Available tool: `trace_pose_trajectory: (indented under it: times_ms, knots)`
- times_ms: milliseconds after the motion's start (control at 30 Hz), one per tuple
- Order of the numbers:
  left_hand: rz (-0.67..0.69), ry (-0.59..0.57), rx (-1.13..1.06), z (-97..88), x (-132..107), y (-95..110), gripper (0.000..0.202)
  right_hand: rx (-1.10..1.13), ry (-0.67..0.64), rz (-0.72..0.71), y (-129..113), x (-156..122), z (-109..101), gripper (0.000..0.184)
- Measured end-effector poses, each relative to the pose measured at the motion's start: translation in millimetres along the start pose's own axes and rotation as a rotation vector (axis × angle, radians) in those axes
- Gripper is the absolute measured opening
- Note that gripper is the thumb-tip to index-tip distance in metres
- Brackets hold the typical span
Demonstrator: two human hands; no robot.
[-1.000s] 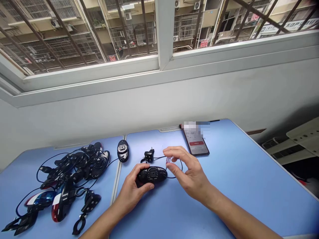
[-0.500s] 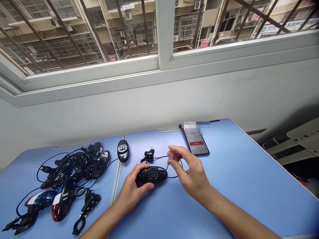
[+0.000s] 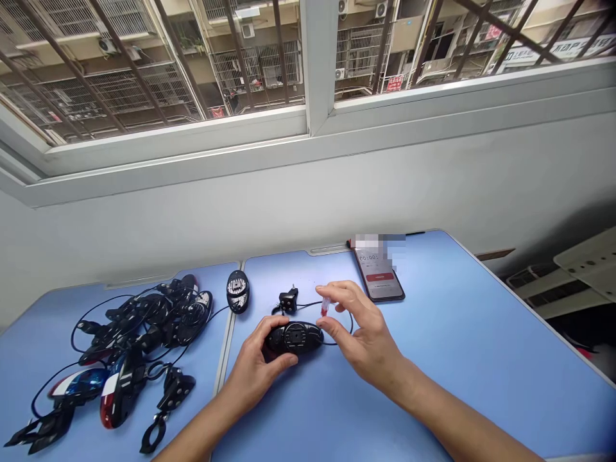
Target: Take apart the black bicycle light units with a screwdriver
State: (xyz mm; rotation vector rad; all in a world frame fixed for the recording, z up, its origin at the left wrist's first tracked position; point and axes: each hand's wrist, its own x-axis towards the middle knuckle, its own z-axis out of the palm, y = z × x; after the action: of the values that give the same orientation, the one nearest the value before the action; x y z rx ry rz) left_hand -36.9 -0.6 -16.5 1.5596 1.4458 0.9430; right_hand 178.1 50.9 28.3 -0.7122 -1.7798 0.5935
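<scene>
The left hand (image 3: 255,367) wraps over the black housing (image 3: 294,337), and the right hand (image 3: 368,333) narrowly pinches a small clear tube (image 3: 325,307) just beside it.

The left hand (image 3: 257,359) curves downward in a firm grip, while the right hand (image 3: 368,337) pinches with 2 fingertips (image 3: 333,289) (wrist slightly raised)

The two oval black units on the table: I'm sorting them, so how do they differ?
The unit in the left hand is held by that left hand; the unit by the table seam sits untouched. The held unit lies crosswise; the other points away from the person. The held unit's face is black around a squarish centre; the other's shows white markings. Both are oval, black-shelled and trail thin black cables.
</scene>
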Motion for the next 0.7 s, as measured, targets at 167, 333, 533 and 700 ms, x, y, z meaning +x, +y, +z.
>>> trace_pose_trajectory:
  times_ms: [167, 333, 533, 700]
  knots:
    - [-0.008, 0.002, 0.011, 0.1, 0.4, -0.2, 0.04, 0.027, 0.017, 0.035, 2.5, -1.5, 1.9, 0.038]
    - [0.0, 0.004, 0.025, 0.3, 0.3, 0.5, 0.04, -0.01, 0.01, 0.04, 3.2, -2.2, 2.7, 0.035]
    - [0.013, 0.014, 0.038, 0.1, -0.3, 0.9, 0.04, -0.003, 0.023, 0.106, 2.8, -3.8, 3.3, 0.044]
    - [0.011, 0.013, 0.042, 0.5, 0.0, 0.8, 0.04, -0.054, 0.001, 0.098, 6.1, -4.3, 3.3, 0.041]
